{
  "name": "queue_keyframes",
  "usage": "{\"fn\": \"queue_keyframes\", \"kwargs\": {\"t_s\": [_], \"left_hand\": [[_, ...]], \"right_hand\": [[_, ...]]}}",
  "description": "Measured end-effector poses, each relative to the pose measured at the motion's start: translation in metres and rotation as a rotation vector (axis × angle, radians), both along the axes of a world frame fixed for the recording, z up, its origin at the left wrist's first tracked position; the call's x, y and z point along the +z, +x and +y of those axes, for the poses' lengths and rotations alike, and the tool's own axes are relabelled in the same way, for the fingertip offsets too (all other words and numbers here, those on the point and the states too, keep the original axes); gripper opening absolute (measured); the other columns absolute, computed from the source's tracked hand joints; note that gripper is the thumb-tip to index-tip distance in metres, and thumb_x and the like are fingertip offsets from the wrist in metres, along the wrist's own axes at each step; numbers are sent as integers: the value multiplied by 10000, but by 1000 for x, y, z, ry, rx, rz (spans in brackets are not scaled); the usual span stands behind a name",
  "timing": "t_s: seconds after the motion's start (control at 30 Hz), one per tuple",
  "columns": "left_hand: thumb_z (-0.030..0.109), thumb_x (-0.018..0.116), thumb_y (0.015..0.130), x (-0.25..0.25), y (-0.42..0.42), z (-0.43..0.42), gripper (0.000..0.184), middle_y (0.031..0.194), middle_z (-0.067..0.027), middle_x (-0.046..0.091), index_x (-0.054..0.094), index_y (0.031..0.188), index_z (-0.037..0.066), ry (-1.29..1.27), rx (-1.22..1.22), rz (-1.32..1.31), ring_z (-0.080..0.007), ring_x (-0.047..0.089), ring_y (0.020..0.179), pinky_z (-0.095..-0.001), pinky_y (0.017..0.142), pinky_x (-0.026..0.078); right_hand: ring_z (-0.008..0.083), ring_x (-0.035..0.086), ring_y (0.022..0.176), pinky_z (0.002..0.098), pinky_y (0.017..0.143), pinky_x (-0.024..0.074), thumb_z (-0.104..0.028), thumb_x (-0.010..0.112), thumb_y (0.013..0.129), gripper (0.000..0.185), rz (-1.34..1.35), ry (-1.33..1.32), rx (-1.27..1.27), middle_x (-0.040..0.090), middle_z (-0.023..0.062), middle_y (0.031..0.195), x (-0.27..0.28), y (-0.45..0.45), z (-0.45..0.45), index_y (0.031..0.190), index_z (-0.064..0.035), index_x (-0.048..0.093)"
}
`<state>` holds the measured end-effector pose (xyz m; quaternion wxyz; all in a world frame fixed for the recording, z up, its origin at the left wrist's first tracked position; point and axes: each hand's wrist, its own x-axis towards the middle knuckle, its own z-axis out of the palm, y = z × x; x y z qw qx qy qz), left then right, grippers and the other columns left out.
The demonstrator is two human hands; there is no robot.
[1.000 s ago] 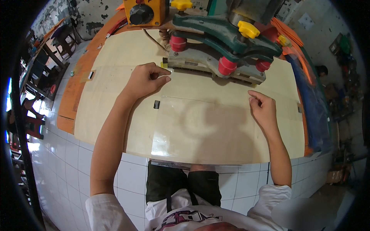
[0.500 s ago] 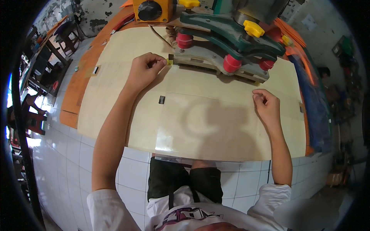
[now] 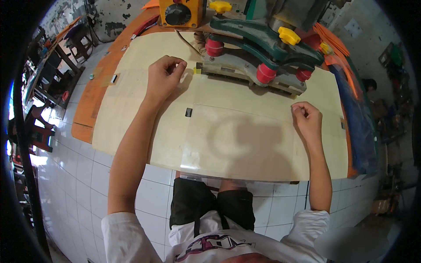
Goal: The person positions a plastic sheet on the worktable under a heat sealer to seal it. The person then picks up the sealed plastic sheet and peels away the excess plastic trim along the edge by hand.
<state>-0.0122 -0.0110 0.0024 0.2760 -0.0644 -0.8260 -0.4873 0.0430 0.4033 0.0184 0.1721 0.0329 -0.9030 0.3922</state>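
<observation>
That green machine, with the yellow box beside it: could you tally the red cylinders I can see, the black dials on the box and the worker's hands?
Red cylinders: 3
Black dial: 1
Hands, left hand and right hand: 2
Total: 6

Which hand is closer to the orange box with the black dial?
Left. The left hand is on the near side of the orange box; the right hand is farther off, well to its right.

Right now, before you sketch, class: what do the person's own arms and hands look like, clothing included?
Short, plain white sleeves leave both forearms bare. The left hand and right hand are ungloved, and nothing shows at either wrist.
</observation>
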Motion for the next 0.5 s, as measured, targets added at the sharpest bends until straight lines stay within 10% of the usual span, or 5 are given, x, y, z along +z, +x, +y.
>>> {"fn": "queue_keyframes", "kwargs": {"t_s": [0.5], "left_hand": [[77,706,840,15,6,0,86,693,-98,603,722,847,-7,-97,116,220,-162,553,590,-301,564,438]], "right_hand": [[43,428,607,222,551,335,3,553,823,118,334,-235,-88,492,-48,641,22,-1,31,735,21,629]]}}
